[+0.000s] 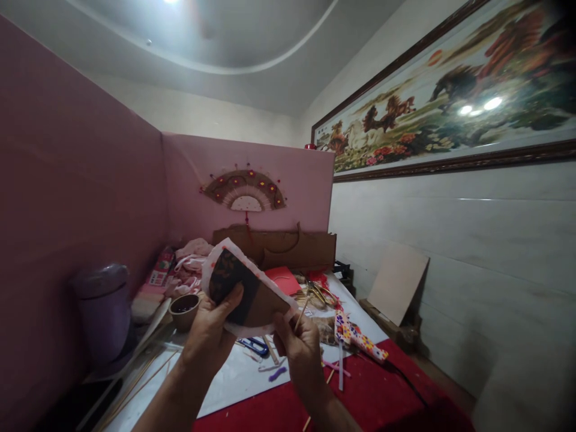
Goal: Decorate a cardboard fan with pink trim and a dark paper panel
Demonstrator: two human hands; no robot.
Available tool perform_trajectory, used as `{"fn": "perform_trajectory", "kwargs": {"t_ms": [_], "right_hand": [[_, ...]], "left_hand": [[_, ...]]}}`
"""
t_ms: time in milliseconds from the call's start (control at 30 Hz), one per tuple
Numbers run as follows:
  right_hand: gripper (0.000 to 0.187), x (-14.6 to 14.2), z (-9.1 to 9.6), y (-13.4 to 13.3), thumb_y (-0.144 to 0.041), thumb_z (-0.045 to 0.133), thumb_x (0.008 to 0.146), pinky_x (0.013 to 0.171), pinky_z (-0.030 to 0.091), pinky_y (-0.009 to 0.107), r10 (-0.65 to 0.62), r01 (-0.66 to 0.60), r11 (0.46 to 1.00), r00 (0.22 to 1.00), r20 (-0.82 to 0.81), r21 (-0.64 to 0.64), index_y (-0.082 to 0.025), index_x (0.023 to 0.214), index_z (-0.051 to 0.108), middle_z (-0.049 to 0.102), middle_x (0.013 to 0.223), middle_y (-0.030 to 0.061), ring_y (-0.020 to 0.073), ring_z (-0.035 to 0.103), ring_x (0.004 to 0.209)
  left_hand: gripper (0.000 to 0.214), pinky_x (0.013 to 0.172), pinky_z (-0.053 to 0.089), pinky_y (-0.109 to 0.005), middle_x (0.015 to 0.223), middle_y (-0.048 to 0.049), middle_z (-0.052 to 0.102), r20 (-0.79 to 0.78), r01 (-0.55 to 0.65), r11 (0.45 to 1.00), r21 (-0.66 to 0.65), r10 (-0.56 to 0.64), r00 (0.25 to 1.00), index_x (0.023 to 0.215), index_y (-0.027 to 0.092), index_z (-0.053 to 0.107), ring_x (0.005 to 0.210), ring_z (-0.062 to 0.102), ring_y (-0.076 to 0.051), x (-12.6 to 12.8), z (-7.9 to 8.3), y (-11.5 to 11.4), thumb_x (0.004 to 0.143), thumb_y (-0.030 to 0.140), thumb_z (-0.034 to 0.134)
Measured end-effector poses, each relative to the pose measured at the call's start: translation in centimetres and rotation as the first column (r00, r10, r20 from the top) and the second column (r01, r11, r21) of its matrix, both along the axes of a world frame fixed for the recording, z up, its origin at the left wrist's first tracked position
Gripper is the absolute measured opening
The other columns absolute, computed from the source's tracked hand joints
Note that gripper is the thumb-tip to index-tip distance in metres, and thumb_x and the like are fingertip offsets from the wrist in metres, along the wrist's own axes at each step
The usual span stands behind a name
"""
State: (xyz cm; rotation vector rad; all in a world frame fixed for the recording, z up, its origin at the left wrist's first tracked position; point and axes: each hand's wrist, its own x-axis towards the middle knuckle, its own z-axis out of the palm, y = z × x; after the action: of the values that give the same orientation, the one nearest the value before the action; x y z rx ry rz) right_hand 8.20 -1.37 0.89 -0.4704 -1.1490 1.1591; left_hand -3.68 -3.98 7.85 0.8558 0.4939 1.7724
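Note:
A fan-shaped piece of brown and dark cardboard (265, 305), edged with white, red-dotted cloth or paper, is held up above the table. My left hand (216, 321) is closed on its left part, thumb lying across the dark area. At the lower right corner, my right hand (299, 345) pinches the rim between closed fingers. A thin wooden stick (302, 313) also pokes up from the right hand. Most fingertips are hidden behind the cardboard or the hands. Below it lie blue-handled thread snips (255, 346) and a purple fuzzy piece (278, 374).
A flower-patterned glue gun (364, 342) with a cord lies at right, near gold-handled scissors (321, 292) and red paper (283, 279). A brown bowl (184, 312) and pink cloth (193, 258) are at left. A decorated fan (246, 186) hangs on the pink partition (301, 198).

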Motion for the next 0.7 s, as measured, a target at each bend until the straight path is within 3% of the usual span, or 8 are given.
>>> {"fn": "perform_trajectory", "kwargs": {"t_ms": [433, 700], "right_hand": [[0.034, 0.29, -0.69, 0.11, -0.044, 0.065, 0.074, 0.037, 0.018, 0.019, 0.016, -0.016, 1.0, 1.0, 0.005, -0.014, -0.017, 0.063, 0.047, 0.034, 0.045, -0.0086, 0.0043, 0.025, 0.039], [0.034, 0.43, -0.89, 0.05, -0.044, 0.066, 0.073, 0.039, 0.02, 0.019, 0.015, -0.015, 1.0, 1.0, 0.012, -0.013, -0.018, 0.063, 0.047, 0.033, 0.046, -0.009, 0.0047, 0.025, 0.039]], "left_hand": [[0.054, 0.081, 0.054, -0.038, 0.088, -0.0068, 0.074, -0.002, -0.053, 0.998, -0.046, 0.053, 0.999, 0.118, 0.02, 0.058, 0.086, 0.068, -0.026, 0.3, -0.03, -0.13, 0.065, 0.015, 0.073], [0.05, 0.081, 0.054, -0.037, 0.09, -0.008, 0.074, 0.01, -0.025, 0.998, -0.064, 0.026, 1.0, 0.114, 0.016, 0.06, 0.086, 0.068, -0.026, 0.31, -0.08, -0.05, 0.066, 0.013, 0.072]]}}
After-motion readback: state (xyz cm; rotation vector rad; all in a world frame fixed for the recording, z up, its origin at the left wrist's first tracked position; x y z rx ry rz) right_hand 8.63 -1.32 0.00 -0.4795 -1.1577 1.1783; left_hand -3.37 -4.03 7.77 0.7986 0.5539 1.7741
